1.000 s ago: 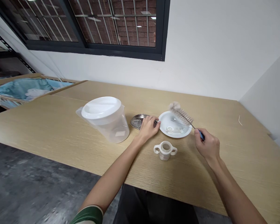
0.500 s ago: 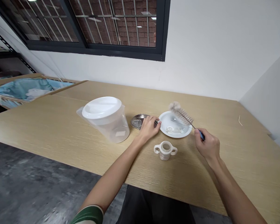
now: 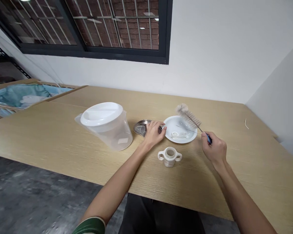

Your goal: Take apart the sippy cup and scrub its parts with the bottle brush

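My right hand (image 3: 215,148) is closed around the blue handle of a bottle brush (image 3: 190,119), whose clear bristles and round tufted tip rise over a white bowl (image 3: 168,134). From the same hand a thin wire (image 3: 187,128) also runs across the bowl. Small clear and white parts (image 3: 180,135) lie inside it. My left hand (image 3: 154,132) rests over the right part of a metal kidney dish (image 3: 142,123), thumb and fingers apart, by the bowl's left rim. A small clear cup (image 3: 141,130) lies in the dish. In front stands a small two-handled bottle (image 3: 170,159), its top uncovered.
A translucent lidded pitcher (image 3: 112,136) stands to the left on the wooden table (image 3: 92,162). Farther left is a crib-like container (image 3: 34,105) with blue cloth. A short pale strip (image 3: 246,123) lies at the far right, near the wall.
The whole view has shifted slightly, so things appear a little farther left. Both hands keep nearly the same places, and the brush stays in my right hand over the bowl.
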Demonstrator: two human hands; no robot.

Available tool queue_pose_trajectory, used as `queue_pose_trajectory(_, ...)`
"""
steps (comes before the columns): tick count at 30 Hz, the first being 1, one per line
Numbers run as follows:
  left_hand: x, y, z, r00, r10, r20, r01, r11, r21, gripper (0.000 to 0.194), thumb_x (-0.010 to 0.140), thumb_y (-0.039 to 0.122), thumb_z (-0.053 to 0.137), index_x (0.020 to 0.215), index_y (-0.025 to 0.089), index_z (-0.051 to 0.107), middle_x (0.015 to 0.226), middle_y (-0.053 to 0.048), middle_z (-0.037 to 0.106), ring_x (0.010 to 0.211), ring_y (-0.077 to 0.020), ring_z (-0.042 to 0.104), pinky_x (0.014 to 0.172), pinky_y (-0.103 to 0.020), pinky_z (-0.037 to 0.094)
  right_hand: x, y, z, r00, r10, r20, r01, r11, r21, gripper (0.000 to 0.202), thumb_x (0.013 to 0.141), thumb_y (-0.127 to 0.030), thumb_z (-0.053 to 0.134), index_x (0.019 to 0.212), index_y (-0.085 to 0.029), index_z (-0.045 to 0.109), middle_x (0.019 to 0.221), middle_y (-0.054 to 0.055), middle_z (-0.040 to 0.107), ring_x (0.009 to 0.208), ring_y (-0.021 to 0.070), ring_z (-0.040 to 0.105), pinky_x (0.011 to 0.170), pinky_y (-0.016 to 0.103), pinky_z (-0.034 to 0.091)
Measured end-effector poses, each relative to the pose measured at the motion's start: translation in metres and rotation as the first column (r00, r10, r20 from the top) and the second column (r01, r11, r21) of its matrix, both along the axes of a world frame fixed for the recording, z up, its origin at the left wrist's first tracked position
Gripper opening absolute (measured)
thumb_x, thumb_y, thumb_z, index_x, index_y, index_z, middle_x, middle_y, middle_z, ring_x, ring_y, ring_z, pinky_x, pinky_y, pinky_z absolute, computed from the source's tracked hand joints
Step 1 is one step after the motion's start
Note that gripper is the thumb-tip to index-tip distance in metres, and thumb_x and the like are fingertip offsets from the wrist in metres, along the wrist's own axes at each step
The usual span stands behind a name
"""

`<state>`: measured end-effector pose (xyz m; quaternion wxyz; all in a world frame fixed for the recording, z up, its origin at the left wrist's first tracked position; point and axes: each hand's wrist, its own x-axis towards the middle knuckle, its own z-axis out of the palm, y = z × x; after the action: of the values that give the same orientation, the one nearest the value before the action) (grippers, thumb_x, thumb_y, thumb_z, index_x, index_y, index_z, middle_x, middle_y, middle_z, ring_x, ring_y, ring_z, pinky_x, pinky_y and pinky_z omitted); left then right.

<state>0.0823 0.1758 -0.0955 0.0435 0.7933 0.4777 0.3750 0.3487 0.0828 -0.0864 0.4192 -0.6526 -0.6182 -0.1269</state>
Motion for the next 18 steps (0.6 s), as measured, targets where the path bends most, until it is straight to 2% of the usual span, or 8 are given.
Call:
queue_pose_trajectory(7,0.007,-0.01,0.007,0.999,-0.044,0.014,0.043,0.999,0.014,0.016,0.092,0.03,0.057,0.102,0.021,0.065,0.105,-0.005,0.07,0.102,-0.0235,0.059,0.094,-0.04,0.031,0.008,0.008,0.004,0.994,-0.088,-0.067,0.092,0.995,0.046,0.038,0.093,-0.044,0.044,0.085,-0.017,0.07,0.057,0.002,0.059,0.054,0.0141,0.052,0.056,0.025,0.03)
queue_pose_trajectory(13,0.016,-0.01,0.014,0.988,-0.151,0.016,0.151,0.989,-0.004,0.018,0.092,0.036,0.056,0.092,0.022,0.067,0.098,-0.003,0.072,0.096,-0.0221,0.06,0.091,-0.038,0.034,0.011,0.014,-0.002,0.99,-0.137,-0.04,0.14,0.985,0.101,0.036,0.095,-0.038,0.042,0.08,-0.017,0.066,0.059,0.002,0.061,0.054,0.012,0.049,0.055,0.025,0.024)
queue_pose_trajectory(15,0.026,-0.006,0.021,0.985,-0.172,-0.02,0.171,0.984,-0.048,0.021,0.093,0.039,0.055,0.093,0.022,0.068,0.101,-0.004,0.072,0.099,-0.0229,0.061,0.093,-0.039,0.034,0.012,0.016,-0.006,0.99,-0.142,-0.005,0.142,0.984,0.11,0.036,0.096,-0.037,0.041,0.077,-0.017,0.065,0.061,0.002,0.062,0.053,0.0112,0.048,0.054,0.026,0.021)
queue_pose_trajectory(18,0.048,0.005,0.03,0.969,-0.194,-0.155,0.173,0.975,-0.142,0.026,0.093,0.043,0.054,0.097,0.023,0.07,0.107,-0.004,0.072,0.106,-0.026,0.06,0.097,-0.041,0.032,0.014,0.017,-0.009,0.988,-0.154,0.032,0.148,0.98,0.132,0.036,0.097,-0.036,0.043,0.075,-0.016,0.063,0.063,0.002,0.063,0.053,0.0104,0.046,0.054,0.027,0.019)
